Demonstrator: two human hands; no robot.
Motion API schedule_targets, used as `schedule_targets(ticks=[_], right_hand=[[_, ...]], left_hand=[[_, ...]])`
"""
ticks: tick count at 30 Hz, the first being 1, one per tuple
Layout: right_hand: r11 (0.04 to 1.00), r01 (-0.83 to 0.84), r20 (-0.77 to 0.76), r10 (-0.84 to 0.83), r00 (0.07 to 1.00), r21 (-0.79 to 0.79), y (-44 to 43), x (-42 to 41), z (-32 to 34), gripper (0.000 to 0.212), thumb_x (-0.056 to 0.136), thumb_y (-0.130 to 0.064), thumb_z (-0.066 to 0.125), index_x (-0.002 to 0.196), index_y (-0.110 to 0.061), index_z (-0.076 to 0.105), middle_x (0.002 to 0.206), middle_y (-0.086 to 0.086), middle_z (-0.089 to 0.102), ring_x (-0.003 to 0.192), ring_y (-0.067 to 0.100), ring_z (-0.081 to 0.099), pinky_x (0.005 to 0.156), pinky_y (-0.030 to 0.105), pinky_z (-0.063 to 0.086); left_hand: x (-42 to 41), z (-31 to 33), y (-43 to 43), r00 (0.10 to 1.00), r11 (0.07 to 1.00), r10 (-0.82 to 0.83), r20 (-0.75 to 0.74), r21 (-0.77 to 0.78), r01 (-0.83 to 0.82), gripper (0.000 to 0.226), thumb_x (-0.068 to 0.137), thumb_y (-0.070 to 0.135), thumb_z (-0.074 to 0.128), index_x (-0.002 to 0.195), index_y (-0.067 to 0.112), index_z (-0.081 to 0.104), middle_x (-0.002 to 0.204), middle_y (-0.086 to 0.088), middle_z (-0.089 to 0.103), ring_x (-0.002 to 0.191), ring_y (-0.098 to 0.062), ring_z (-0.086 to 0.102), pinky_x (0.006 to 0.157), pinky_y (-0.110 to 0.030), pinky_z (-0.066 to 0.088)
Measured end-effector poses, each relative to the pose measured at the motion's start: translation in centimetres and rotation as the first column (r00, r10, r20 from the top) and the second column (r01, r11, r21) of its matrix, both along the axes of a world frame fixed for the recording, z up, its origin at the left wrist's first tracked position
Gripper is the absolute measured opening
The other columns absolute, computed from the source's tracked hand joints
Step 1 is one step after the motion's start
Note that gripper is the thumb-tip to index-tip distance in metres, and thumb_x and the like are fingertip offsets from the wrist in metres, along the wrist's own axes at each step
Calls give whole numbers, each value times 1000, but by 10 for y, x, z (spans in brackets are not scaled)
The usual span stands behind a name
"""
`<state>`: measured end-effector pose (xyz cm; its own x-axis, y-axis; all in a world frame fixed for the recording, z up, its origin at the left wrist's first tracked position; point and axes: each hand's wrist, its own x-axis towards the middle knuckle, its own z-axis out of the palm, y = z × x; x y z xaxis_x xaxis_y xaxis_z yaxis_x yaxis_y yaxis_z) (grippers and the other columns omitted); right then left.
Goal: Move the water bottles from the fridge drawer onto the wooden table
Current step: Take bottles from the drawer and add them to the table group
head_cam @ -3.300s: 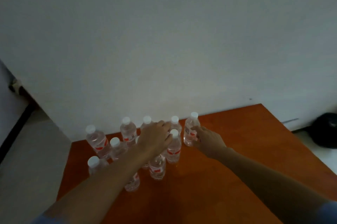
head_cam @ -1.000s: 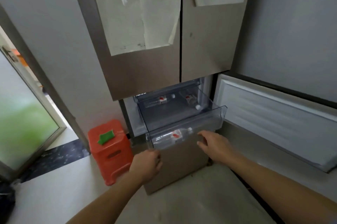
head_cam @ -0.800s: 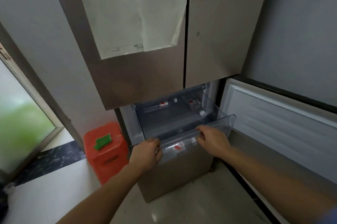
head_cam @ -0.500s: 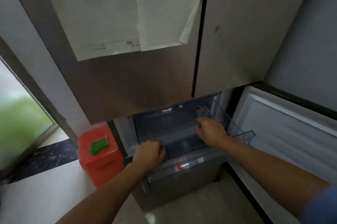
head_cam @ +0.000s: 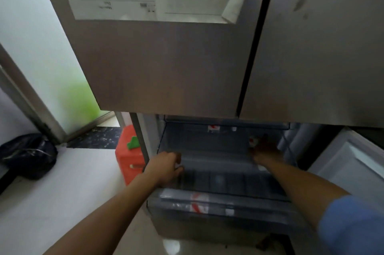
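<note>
The fridge's lower clear drawer (head_cam: 276,189) stands pulled out. Lying inside it is a water bottle (head_cam: 214,128) with a red label, at the back. A second water bottle (head_cam: 252,141) lies at the back right, and my right hand (head_cam: 267,151) reaches onto it, dark and blurred, so its grip is unclear. My left hand (head_cam: 166,166) is curled over the drawer's front left rim. A third bottle (head_cam: 198,202) lies in the front compartment below. The wooden table is out of view.
The closed upper fridge doors (head_cam: 166,67) overhang the drawer. The lower fridge door (head_cam: 351,163) hangs open on the right. An orange plastic stool (head_cam: 128,157) stands left of the fridge, and a dark bag (head_cam: 27,155) lies on the floor farther left.
I turned from the table's bottles to the fridge and closed in on the drawer. My right hand went from the front rim to the back right bottle; my left hand settled on the rim.
</note>
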<state>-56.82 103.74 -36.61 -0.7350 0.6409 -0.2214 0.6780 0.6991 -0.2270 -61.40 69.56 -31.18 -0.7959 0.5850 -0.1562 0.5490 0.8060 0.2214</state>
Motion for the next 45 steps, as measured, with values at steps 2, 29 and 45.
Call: schedule_targets(ticks=[2,29,45], right_hand=[[997,-62,24,63,998,-36,6,-4,-1,63,90,-53,42,142,-19,40,140,7,49,114,30,55,89,36,47],[542,-775,254,739,624,326,-49,-23,-3,47,86,-43,57,128,-25,48,136,4,47,129,26,39,101,42,32],[608,-608,-348,501,793,-510,-115,-3,41,71,48,-51,86,111,-34,60,103,-14,68,94,5,63,86,35,56]], left_hand=[[5,3,1,999,999,41,15,-4,-41,31,91,42,53,112,19,56,107,-8,63,100,-26,59,85,-35,47],[47,3,-5,937,941,326,126,54,-334,34,86,50,37,95,25,59,94,-2,65,83,-22,62,83,-45,52],[33,38,36,909,743,349,228,523,-417,48,87,63,44,103,18,49,87,1,63,76,-16,62,74,-46,55]])
